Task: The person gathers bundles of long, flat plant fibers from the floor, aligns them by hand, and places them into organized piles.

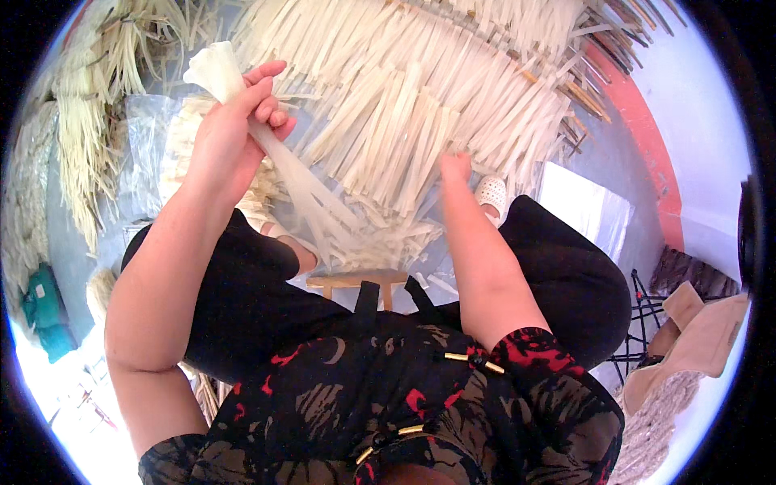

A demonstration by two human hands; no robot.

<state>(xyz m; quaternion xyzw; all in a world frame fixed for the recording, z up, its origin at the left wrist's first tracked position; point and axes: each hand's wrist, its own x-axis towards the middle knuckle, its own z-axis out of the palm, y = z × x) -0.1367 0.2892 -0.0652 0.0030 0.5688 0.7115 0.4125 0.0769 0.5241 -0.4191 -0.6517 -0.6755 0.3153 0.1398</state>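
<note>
My left hand [233,121] is raised at the upper left. It grips a bundle of pale, translucent strips [303,188], whose bunched, rounded end [215,68] sticks out above the thumb. Below the hand the strips fan out toward loose pieces [388,242] on the floor. My right hand [456,167] reaches down to the front edge of a broad layer of similar flat strips [388,115]. It is slightly blurred, and its fingertips are partly hidden, so I cannot tell whether it pinches a strip.
Thin rods [582,100] jut from the strip rows at the right. More strips hang in a bunch [91,139] at the left, near clear plastic sheeting [148,142]. A small wooden stool [357,279] stands between my legs. A white shoe [491,193] is beside my right hand.
</note>
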